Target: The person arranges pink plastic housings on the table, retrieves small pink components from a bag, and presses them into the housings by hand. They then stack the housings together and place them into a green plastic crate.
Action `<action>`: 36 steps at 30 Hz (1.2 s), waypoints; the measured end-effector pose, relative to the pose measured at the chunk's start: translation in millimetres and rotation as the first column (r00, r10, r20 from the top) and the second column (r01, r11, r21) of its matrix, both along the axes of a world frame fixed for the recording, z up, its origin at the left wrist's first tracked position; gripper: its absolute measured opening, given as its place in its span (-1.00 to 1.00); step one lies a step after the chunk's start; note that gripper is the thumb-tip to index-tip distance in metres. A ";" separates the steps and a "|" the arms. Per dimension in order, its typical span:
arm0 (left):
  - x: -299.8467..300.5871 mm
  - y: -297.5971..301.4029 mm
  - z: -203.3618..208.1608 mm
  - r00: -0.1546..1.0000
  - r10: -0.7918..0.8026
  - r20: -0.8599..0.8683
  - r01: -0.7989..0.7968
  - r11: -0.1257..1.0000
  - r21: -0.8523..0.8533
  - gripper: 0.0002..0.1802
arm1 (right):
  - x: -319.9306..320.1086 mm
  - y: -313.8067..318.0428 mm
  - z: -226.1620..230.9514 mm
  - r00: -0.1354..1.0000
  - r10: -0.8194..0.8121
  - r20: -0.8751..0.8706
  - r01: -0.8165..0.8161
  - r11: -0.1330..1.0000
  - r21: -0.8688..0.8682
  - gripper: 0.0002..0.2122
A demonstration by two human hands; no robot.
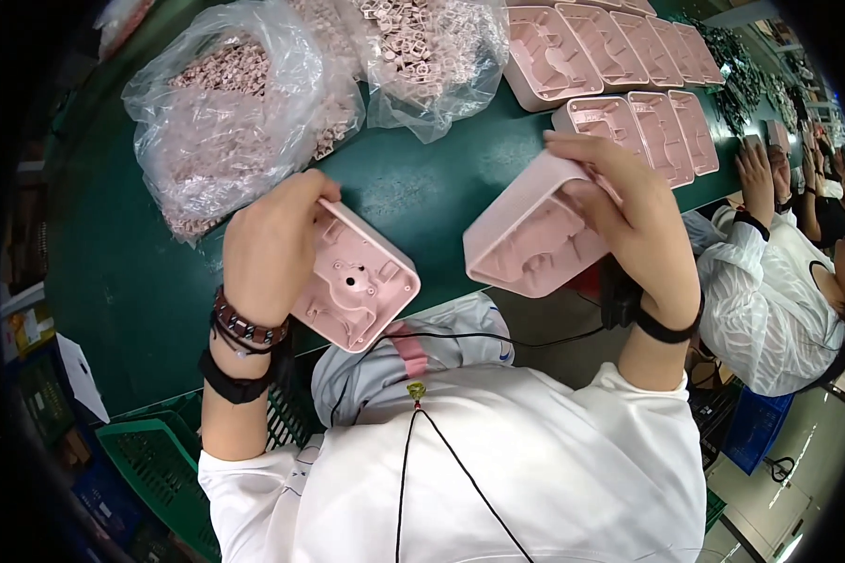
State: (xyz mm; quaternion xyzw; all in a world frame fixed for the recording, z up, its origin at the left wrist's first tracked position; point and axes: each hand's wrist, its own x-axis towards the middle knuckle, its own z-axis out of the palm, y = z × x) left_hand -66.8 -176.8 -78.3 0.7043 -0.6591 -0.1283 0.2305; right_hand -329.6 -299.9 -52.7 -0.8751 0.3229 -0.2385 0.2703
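Observation:
My left hand (pixel 274 249) is closed on the far left edge of a pink plastic housing (pixel 385 267). Its hollow inside faces up, showing moulded posts and a dark round hole. In my right hand (pixel 624 202) is a second pink housing (pixel 516 220), tilted so its open side leans toward me. The fingers go over its far rim and the thumb presses the near wall. The two housings are apart, both near the table's front edge. Part of the left housing is hidden behind my left hand.
Clear plastic bags (pixel 225 122) of small pink parts lie at the back left, another bag (pixel 432 56) beside them. Rows of pink housings (pixel 549 56) stand at the back right. A green basket (pixel 160 460) is at the lower left. A co-worker (pixel 760 291) sits at the right.

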 end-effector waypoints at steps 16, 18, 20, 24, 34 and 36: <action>-56.7 -49.7 -30.4 0.996 -0.070 0.050 0.078 0.977 -0.197 -0.72 | 57.8 -13.1 -17.0 0.931 0.238 -0.278 -0.287 0.945 -0.154 -0.68; -54.8 -51.2 -32.2 0.993 -0.079 0.086 0.096 0.973 -0.212 -0.71 | 48.5 3.4 1.2 0.933 0.186 -0.309 -0.273 0.923 -0.271 -0.65; -51.7 -49.6 -32.4 0.992 -0.078 0.099 0.099 0.970 -0.220 -0.70 | 31.2 27.8 15.2 0.929 0.183 -0.321 -0.231 0.966 -0.117 -0.58; -45.4 -27.5 -2.8 0.991 -0.082 0.102 0.105 0.962 -0.252 -0.66 | 11.6 63.2 -18.3 0.932 0.187 -0.309 -0.233 0.966 -0.117 -0.56; 60.8 255.3 110.2 0.588 0.799 0.121 -0.730 0.590 -0.345 -0.71 | 27.3 81.0 -75.6 0.940 0.053 -0.337 -0.193 0.899 -0.394 -0.58; 56.1 336.7 149.6 0.350 0.913 0.208 -0.771 0.407 -0.489 -0.66 | 23.6 81.3 -75.9 0.952 0.059 -0.301 -0.178 0.905 -0.386 -0.58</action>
